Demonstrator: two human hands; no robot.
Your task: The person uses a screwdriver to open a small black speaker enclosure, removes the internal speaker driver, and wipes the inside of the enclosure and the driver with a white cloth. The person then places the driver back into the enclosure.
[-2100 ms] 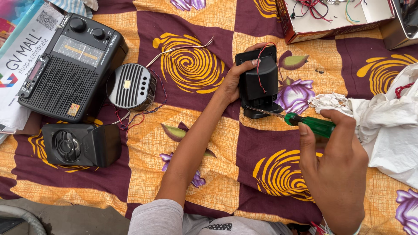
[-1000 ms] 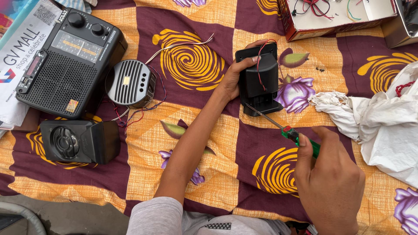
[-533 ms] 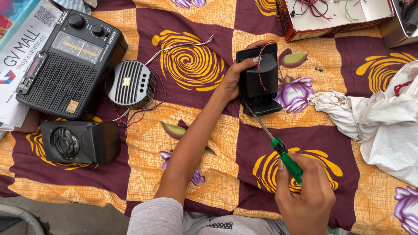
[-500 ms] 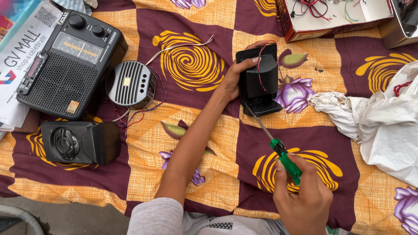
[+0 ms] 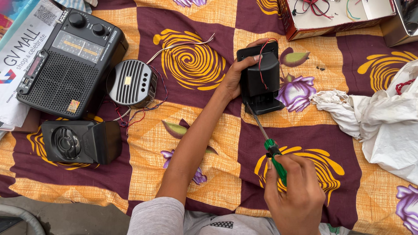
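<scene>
My left hand (image 5: 235, 77) grips a small black speaker box (image 5: 261, 78) that stands on the patterned cloth, with a thin red wire running over its top. My right hand (image 5: 296, 196) holds a screwdriver with a green handle (image 5: 275, 159). Its metal shaft slants up and left, and the tip touches the lower left edge of the speaker box near its base.
A black radio (image 5: 69, 61) lies at the left, with a round grille speaker (image 5: 130, 82) and loose wires beside it. Another black speaker box (image 5: 80, 141) lies below. A white cloth (image 5: 383, 122) is at the right, an open cardboard box (image 5: 335, 17) with wires at the top.
My right hand swung the screwdriver from the right side down toward me, so its shaft now points up at the speaker box's base. My left hand kept its hold.
</scene>
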